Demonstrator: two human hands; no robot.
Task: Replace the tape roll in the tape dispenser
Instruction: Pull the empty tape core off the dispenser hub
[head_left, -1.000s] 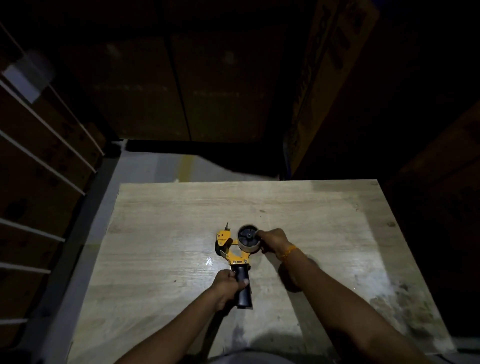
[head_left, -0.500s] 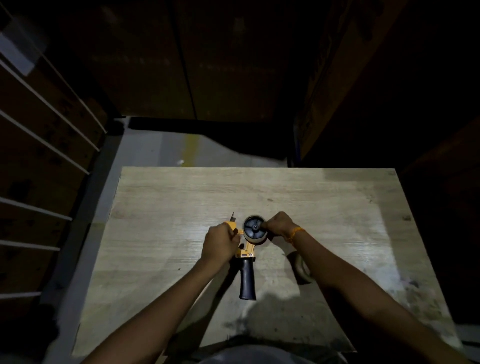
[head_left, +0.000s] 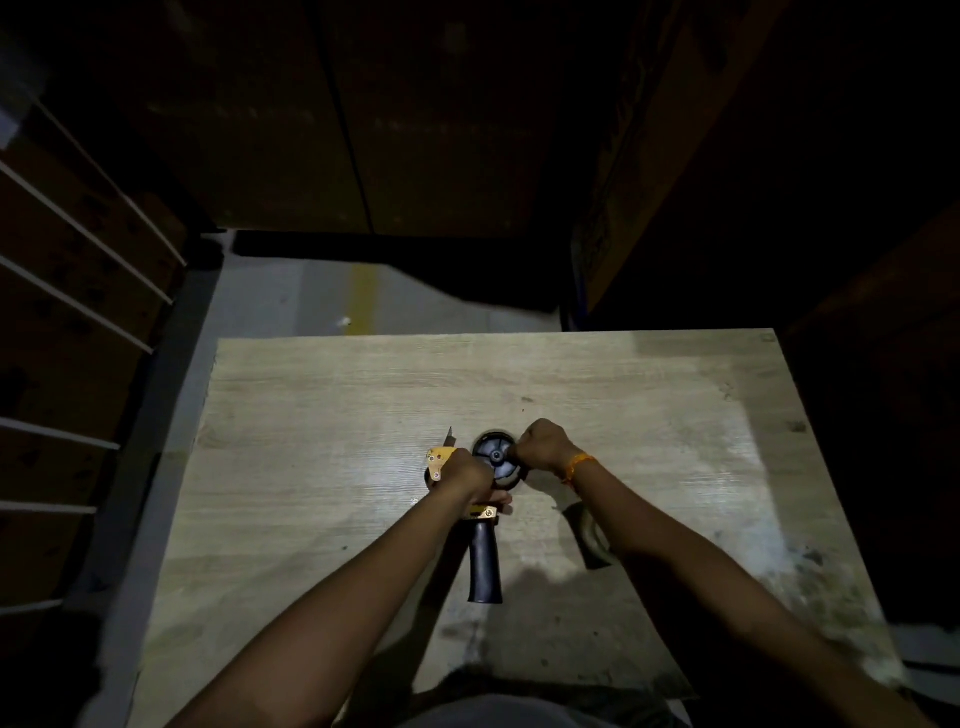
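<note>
A yellow tape dispenser (head_left: 437, 460) with a black handle (head_left: 484, 566) lies on the wooden table (head_left: 322, 415). My left hand (head_left: 467, 480) is closed over its yellow frame, just left of the black spool wheel (head_left: 496, 462). My right hand (head_left: 543, 447) grips the right edge of that wheel, fingers pinched at its hub. A brown tape roll (head_left: 592, 535) lies on the table under my right forearm, partly hidden by it. The serrated blade tip (head_left: 451, 434) sticks out at the dispenser's far end.
Dark cardboard boxes stand beyond the table's far edge and to the right. White shelf rails (head_left: 78, 312) run along the left. A grey floor strip with a yellow line (head_left: 363, 296) shows past the table. The table's right part is stained.
My left hand left the black handle and moved up onto the yellow frame. My right hand stays at the spool wheel. The tape roll has come into sight beneath my right forearm.
</note>
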